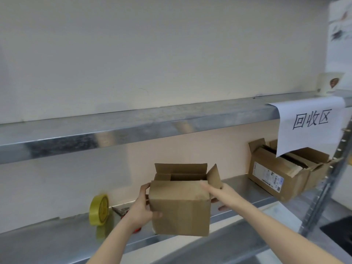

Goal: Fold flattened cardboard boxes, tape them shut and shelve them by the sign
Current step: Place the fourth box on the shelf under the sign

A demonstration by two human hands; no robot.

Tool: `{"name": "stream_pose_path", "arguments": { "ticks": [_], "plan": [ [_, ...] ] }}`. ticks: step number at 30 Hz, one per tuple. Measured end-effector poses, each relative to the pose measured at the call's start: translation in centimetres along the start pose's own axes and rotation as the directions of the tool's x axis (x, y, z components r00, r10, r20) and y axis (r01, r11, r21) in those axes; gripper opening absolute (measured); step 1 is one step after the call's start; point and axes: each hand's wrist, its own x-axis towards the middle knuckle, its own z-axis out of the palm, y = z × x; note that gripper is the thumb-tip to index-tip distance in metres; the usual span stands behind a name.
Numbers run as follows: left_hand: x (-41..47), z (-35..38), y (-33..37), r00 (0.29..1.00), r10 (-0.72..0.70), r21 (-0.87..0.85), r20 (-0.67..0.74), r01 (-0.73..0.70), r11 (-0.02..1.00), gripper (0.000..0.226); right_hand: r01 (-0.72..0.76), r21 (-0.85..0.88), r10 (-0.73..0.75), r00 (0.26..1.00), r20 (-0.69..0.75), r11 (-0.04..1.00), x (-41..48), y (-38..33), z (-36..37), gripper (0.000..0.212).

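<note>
1. Far left, a yellow tape roll [99, 209] stands on edge on the lower shelf [47, 242], close to the back wall.
2. Just right of it lie scissors [119, 210], blades pointing left. The left forearm hides most of them, and a bit of red handle peeks out below the wrist.
3. Now the left hand [142, 208]: it grips the box's left side, thumb pressed on the front face, fingers wrapped round the corner.
4. Centre stage, the box [181, 208]. It is upright and held up in front of the lower shelf, between the tape and the other boxes. Its top is open, with the back and right flaps standing up. Whether its base touches the shelf cannot be told.
5. The right hand [221, 193] clasps the box's right side, thumb laid along the top front edge, fingertips curling out from beneath. It is a little blurred.
6. Further right, more boxes [276, 178] sit on the same shelf with their flaps loose, one showing a printed label.
7. Above them a paper sign [310, 122] hangs from the upper shelf [133, 124], reading 回收区 and covering part of those boxes.
8. Top right, a pale cup [329, 83] stands on the upper shelf.
</note>
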Motion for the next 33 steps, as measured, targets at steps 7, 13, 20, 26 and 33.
{"name": "stream_pose_path", "arguments": {
  "ticks": [7, 13, 20, 26, 33],
  "plan": [
    [1.0, -4.0, 1.7, 0.978, 0.038, 0.087, -0.203, -0.021, 0.996, 0.067, -0.141, 0.048, 0.141, 0.990, 0.007, 0.989, 0.9, -2.7, -2.4, 0.029],
    [1.7, -5.7, 3.9, 0.926, 0.119, 0.243, -0.358, -0.031, 0.970, 0.045, -0.145, 0.360, 0.184, 0.980, -0.078, 0.922, 0.6, -2.7, -2.6, 0.032],
    [3.8, -3.6, 8.3, 0.954, 0.162, 0.478, -0.253, -0.023, 0.878, 0.071, -0.155, 0.602, 0.324, 0.928, -0.183, 0.784, -0.1, -1.1, -6.6, 0.034],
    [5.4, 1.0, 12.5, 0.974, 0.201, 0.699, -0.103, -0.073, 0.711, 0.080, -0.174, 0.686, 0.460, 0.849, -0.258, 0.707, -0.6, 2.7, -11.0, 0.031],
    [6.2, 4.6, 15.9, 0.976, 0.214, 0.815, -0.028, -0.102, 0.571, 0.079, -0.068, 0.748, 0.456, 0.828, -0.327, 0.660, -0.6, 5.6, -14.0, 0.034]
  ]
}}
